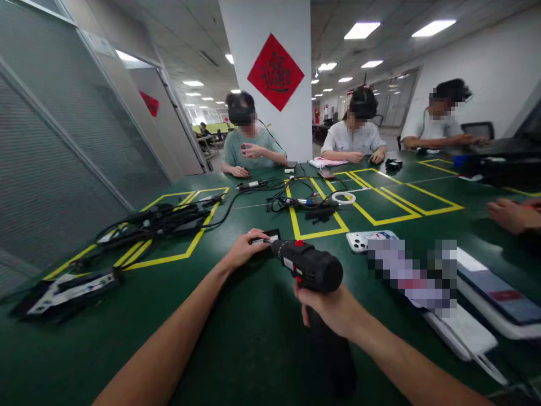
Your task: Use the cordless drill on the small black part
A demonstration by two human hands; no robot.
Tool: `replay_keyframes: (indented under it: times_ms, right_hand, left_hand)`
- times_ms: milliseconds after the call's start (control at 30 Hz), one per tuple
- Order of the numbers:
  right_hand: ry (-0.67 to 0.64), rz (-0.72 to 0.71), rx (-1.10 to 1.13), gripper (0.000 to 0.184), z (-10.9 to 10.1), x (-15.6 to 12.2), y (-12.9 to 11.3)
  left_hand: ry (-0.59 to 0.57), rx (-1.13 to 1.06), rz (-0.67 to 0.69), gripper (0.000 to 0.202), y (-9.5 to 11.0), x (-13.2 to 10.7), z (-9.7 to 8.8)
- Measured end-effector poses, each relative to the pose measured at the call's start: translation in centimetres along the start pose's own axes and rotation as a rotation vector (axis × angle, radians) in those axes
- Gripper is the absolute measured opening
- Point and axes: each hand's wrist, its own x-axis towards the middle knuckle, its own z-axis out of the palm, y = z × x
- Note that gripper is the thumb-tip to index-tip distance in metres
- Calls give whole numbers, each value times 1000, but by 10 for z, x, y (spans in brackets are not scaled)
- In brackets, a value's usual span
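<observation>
My right hand (pixel 327 307) is wrapped round the grip of a black and red cordless drill (pixel 313 265). The drill points away from me and a little left, its chuck close to my left hand (pixel 245 251). Fingers of that hand are closed on a small black part with a pale face (pixel 274 235), held low at the green table (pixel 236 349). The drill hides some of this part, so I cannot make out its kind or whether the bit touches it.
Tangled black cables (pixel 169 217) lie at left, near a black and white piece (pixel 71 290). More cables (pixel 296 200) and a white ring (pixel 344 197) lie ahead. Phones (pixel 499 287) are at right. Several people sit around; a co-worker's hand (pixel 509 215) rests at the right edge.
</observation>
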Motion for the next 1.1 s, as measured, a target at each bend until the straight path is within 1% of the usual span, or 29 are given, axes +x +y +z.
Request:
replay_keyframes:
  times_ms: [133,467,700,867,1100]
  right_hand:
    - [-15,-33,14,6,0,2,4]
    - [-3,-10,-6,6,0,1,2]
    - [-24,-58,24,8,0,3,7]
    - [-10,-23,-5,7,0,1,3]
    - [-10,-24,10,6,0,1,3]
  left_hand:
    - [9,3,-9,35,1,-2,0]
    - [10,-5,-6,35,3,-2,-1]
    - [13,-12,-21,37,5,-3,-1]
    - [10,-19,-12,35,4,-3,-1]
    - [15,-19,-30,36,3,-3,0]
